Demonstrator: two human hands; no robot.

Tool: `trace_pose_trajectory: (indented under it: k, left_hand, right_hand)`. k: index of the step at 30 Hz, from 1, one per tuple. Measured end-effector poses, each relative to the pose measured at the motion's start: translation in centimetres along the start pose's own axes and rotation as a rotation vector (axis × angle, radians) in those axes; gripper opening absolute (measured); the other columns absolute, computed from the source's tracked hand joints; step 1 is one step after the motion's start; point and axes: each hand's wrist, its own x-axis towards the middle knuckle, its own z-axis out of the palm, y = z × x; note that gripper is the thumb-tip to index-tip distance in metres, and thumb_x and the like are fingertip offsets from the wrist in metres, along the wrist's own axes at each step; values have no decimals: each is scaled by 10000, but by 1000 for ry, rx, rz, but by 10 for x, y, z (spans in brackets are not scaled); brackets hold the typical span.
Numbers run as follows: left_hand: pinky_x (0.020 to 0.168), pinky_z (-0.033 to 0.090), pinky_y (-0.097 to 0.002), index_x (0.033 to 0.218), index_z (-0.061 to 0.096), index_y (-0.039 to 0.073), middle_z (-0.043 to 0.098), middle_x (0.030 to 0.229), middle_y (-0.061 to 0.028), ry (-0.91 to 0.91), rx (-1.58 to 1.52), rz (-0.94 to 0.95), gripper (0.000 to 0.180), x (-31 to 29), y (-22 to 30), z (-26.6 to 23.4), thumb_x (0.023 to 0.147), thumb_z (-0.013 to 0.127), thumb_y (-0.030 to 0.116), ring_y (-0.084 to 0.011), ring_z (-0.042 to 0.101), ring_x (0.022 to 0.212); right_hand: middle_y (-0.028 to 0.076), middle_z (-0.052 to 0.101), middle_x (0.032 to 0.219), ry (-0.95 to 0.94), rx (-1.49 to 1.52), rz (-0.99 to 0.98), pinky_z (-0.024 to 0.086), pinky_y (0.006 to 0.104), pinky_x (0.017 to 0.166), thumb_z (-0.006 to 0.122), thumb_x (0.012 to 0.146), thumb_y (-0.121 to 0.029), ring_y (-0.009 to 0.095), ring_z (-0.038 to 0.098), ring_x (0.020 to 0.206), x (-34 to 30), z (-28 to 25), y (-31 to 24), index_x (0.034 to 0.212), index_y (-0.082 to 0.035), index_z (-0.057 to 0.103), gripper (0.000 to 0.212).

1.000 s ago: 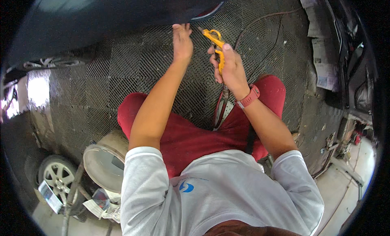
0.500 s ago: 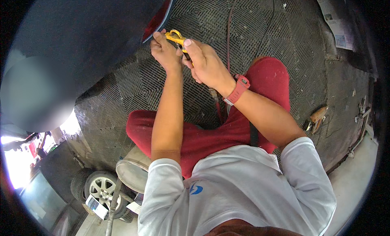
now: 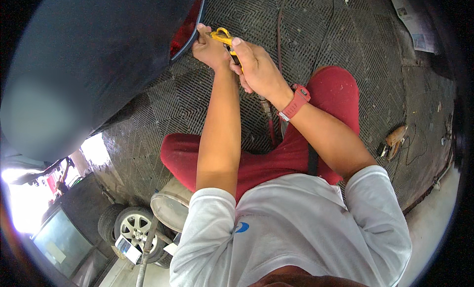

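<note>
Crouched over a ribbed mat (image 3: 182,104), you close your right hand (image 3: 259,65) around a yellow trigger tool (image 3: 221,38), a hose fitting (image 3: 267,108) showing just below your grip. The tool is near the blue edge (image 3: 196,30) of a dark panel (image 3: 113,50). Apart from the tool a second ago, your left hand (image 3: 210,52) now overlaps its tip in view; whether they touch, or whether the partly hidden left fingers hold anything, cannot be told. The shift appears to bring both hands into the work together beside that edge.
</note>
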Motion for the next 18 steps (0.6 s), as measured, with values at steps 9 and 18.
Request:
trace_pose_trajectory:
  k: [9, 18]
  left_hand:
    - [1008, 554, -382, 1237, 588, -140, 696, 1234, -258, -41, -20, 44, 510, -13, 3, -40, 1137, 528, 357, -284, 721, 1122]
    - [887, 593, -365, 1272, 627, -129, 721, 1157, -222, -24, 24, 60, 649, -2, -7, -29, 1144, 456, 485, -255, 718, 1003]
  right_hand:
    - [38, 549, 670, -64, 80, 101, 421, 320, 447, 398, 1117, -540, 130, 480, 440, -2, -5, -6, 986, 59, 658, 667]
    - [0, 494, 671, -81, 74, 36, 397, 273, 387, 362, 1132, -542, 92, 459, 388, 1, -9, -7, 980, 15, 599, 624]
